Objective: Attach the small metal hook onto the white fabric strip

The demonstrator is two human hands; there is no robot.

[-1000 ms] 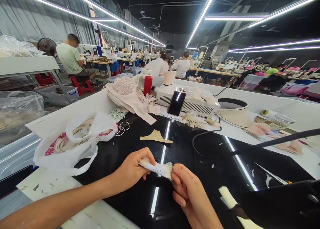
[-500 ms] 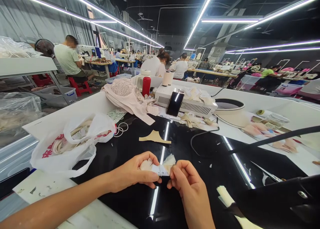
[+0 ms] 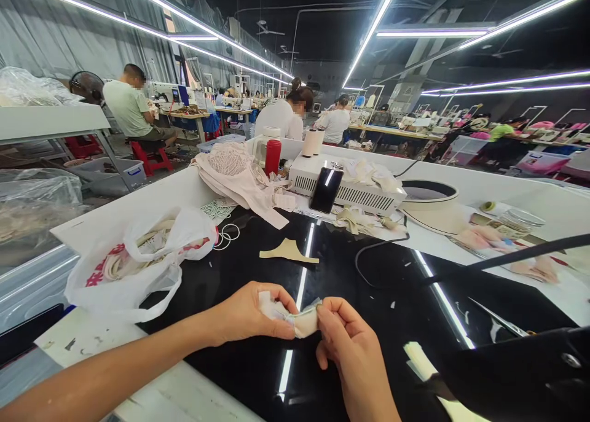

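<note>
Above the glossy black tabletop (image 3: pixel 239 373), a small bundle of pale fabric (image 3: pixel 305 324) is held between both hands. My left hand (image 3: pixel 258 314) pinches its left part between thumb and fingers. At the bundle's right end, the thumb and index finger of my right hand (image 3: pixel 348 333) grip its edge. A beige cut piece with a curved top (image 3: pixel 288 250) lies flat just beyond the hands.
A white plastic bag (image 3: pixel 133 268) is at the left. A phone (image 3: pixel 326 190) leans on a white box (image 3: pixel 364 195) beside pink garments (image 3: pixel 230 170) and a red bottle (image 3: pixel 273 157). Scissors (image 3: pixel 504 320) and a black machine part (image 3: pixel 516 373) are at the right.
The fabric bundle has been turned over or folded, so its plain cream side shows between the hands. The whole view has shifted slightly.
</note>
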